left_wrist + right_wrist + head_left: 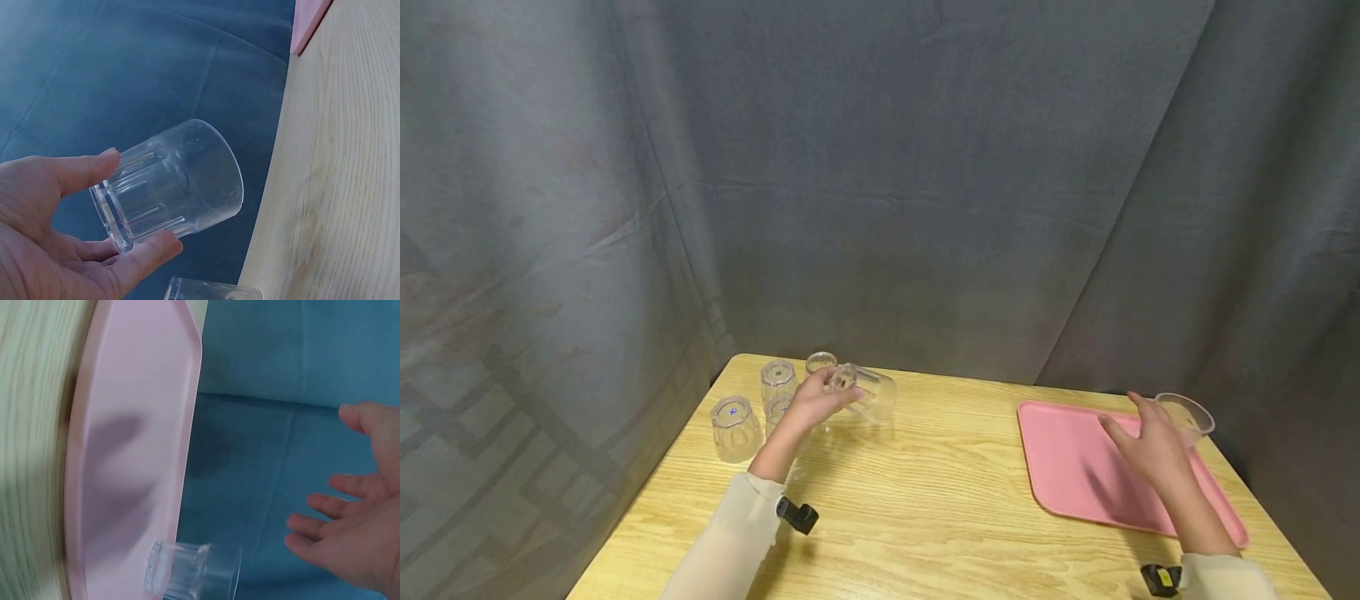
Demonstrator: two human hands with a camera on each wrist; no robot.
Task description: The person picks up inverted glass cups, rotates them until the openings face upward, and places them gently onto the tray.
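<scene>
My left hand (817, 400) grips a clear plastic cup (181, 181) near its base, fingers on one side and thumb on the other. That cup is tilted on its side above the table, its mouth turned to the right. My right hand (1156, 440) is spread over the pink tray (1075, 467), holding nothing. A second clear cup (194, 569) stands upright on the tray, mouth up, beside the right hand; in the head view the hand partly covers it.
Several clear cups stand upside down at the table's left, among them a front one (736, 429) and a back one (778, 380). Another cup (821, 361) shows behind the left hand. Grey curtains (887, 208) hang behind the wooden table (910, 517).
</scene>
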